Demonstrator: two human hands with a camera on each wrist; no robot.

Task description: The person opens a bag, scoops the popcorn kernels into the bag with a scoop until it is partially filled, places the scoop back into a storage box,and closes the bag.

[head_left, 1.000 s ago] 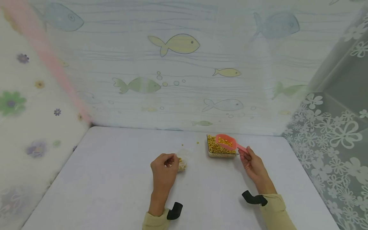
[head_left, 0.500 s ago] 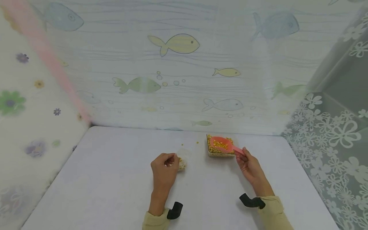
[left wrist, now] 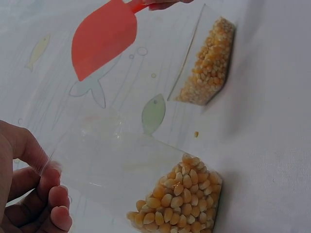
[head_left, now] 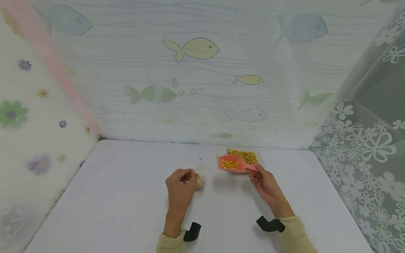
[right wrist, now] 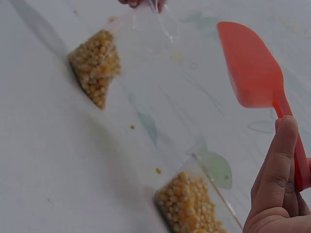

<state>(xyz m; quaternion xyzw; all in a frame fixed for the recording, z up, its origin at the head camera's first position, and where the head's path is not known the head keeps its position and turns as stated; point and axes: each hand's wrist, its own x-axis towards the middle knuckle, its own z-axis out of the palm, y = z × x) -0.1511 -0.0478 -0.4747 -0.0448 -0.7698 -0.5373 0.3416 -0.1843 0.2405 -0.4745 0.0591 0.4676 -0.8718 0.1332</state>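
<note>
With thumb and fingers my left hand (head_left: 181, 188) pinches the top edge of a clear plastic bag (left wrist: 116, 162). Yellow corn kernels (left wrist: 177, 201) fill the bottom of that bag, which stands on the table. My right hand (head_left: 268, 188) grips a pink-red scoop (left wrist: 104, 41) by its handle. In the head view the scoop carries corn kernels (head_left: 229, 164) and overlaps the front left of a clear container (left wrist: 190, 63). More corn (head_left: 245, 154) lies inside that container. The right wrist view shows the scoop's underside, raised above the table.
Loose kernels lie on the white table (head_left: 120, 196), one (head_left: 200, 159) behind the bag and one (right wrist: 158, 171) close to the container. A fish-printed curtain (head_left: 190, 88) closes off the back, and flowered sheets hang at both sides.
The scoop, in my right hand, has moved left from over the container toward the bag, with kernels in it. My left hand has stayed in place at the bag.
</note>
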